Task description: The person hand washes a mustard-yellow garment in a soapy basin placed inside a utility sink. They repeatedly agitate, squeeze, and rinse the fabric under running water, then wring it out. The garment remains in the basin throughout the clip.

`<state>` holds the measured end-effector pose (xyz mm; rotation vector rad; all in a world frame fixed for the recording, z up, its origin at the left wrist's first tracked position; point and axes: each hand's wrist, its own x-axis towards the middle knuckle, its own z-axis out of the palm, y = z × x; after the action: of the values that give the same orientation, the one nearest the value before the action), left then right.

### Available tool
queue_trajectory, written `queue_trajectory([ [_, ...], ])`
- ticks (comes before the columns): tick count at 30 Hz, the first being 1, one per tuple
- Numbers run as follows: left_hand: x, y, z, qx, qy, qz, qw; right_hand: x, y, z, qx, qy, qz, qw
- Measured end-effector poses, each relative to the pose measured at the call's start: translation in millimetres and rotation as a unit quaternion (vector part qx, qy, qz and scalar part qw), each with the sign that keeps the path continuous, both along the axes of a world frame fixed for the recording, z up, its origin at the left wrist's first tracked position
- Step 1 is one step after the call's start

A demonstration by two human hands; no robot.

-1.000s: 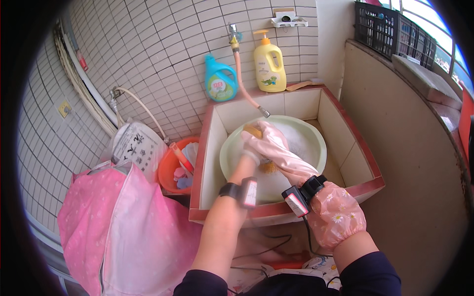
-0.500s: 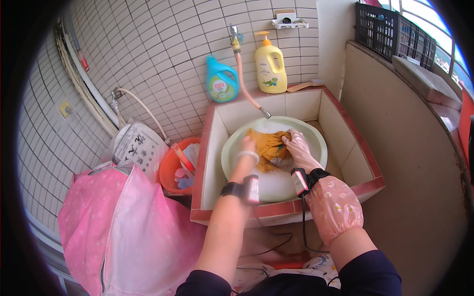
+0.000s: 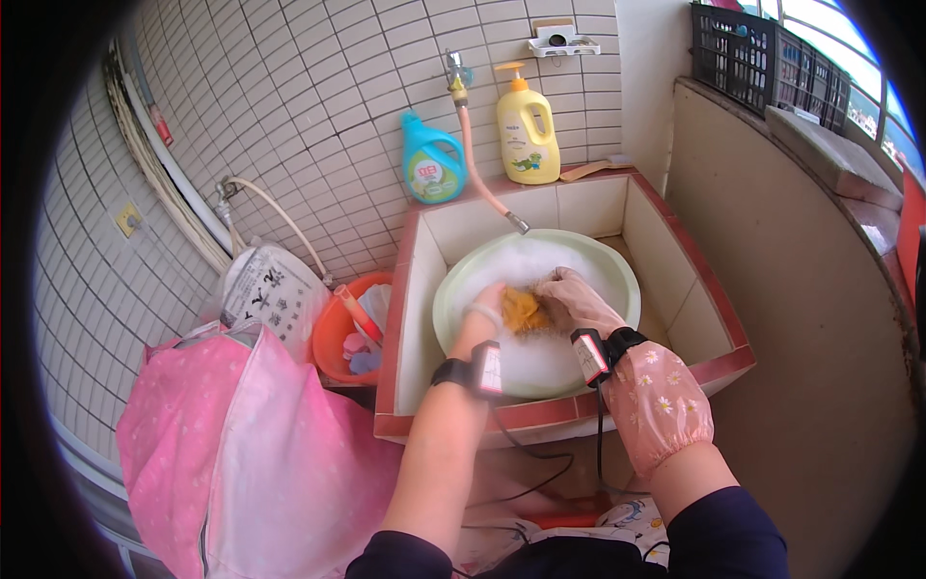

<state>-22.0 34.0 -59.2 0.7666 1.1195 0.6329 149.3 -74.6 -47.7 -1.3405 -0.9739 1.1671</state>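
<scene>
A wet mustard-yellow cloth (image 3: 523, 312) lies bunched in the suds of a pale green basin (image 3: 625, 270). The basin stands inside a tiled sink (image 3: 424, 253) with a red rim. My left hand (image 3: 487, 303), bare and somewhat blurred, closes on the cloth's left side; foam and cloth hide its fingertips. At the cloth's right side, my right hand (image 3: 579, 301), in a thin pinkish glove, has its fingers curled round the fabric. A flowered sleeve cover (image 3: 661, 400) wraps my right forearm. The cloth's lower part is under the foam.
A pink hose (image 3: 479, 179) hangs from the tap over the basin. Behind the sink stand a blue detergent bottle (image 3: 433, 162), a yellow pump bottle (image 3: 529, 135) and a brush (image 3: 593, 168). An orange bucket (image 3: 330, 338) and a pink cover (image 3: 260, 454) are at the left.
Both hands have lowered the cloth into the suds and drawn closer together. The cloth, spread between them before, is now bunched and partly sunk in foam.
</scene>
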Motion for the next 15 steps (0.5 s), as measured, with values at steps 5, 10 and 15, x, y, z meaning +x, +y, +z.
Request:
queue_trajectory([
  [5,5,-23,33,-0.026,-0.203,0.015,0.979,-34,-19,84,0.192,0.050,-0.023,0.980],
  [10,9,7,13,0.562,0.142,-0.188,0.793,-77,-18,111,0.213,0.022,-0.030,0.976],
  [15,20,16,7,0.334,-0.187,-0.145,0.912,-94,-22,114,0.169,-0.352,-0.089,0.916],
])
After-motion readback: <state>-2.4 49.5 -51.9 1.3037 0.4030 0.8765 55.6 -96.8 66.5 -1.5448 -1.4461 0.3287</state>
